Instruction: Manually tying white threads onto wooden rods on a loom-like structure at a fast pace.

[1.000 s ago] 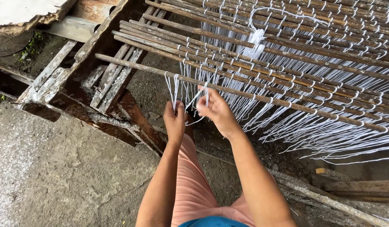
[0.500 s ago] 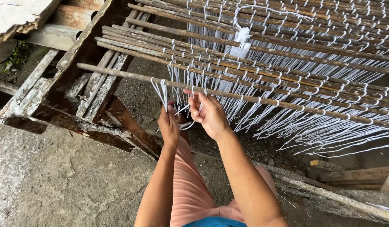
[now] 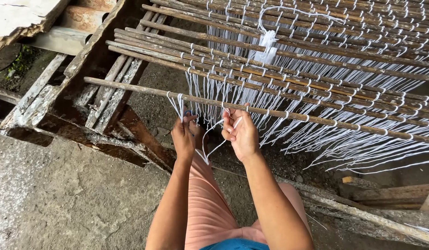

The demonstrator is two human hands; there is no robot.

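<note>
Beneath the nearest stick (image 3: 279,111) of a horizontal rack of thin brown sticks (image 3: 288,51), two bare hands work a loose white string (image 3: 213,147). The left hand (image 3: 184,134) is closed, its fingers pinching strands that hang from a knot near the left end of the nearest stick. The right hand (image 3: 241,133) is also closed, fingertips gripping string just under the same stick, a little to the right of the left hand. Between the two hands the string sags in a slack loop that dips below the wrists, in front of a pink-clad leg (image 3: 209,203).

The sticks lie roughly parallel, running from upper left to lower right, each bound at intervals by white string. Many white strands (image 3: 344,139) hang down from them in a dense fringe to the right of the hands. A knotted bundle of white string (image 3: 268,44) rests on the sticks farther back. The left ends of the sticks rest on a weathered wooden frame (image 3: 61,92), which stands on a grey concrete floor (image 3: 75,199). A rough wooden beam (image 3: 385,208) lies at lower right.
</note>
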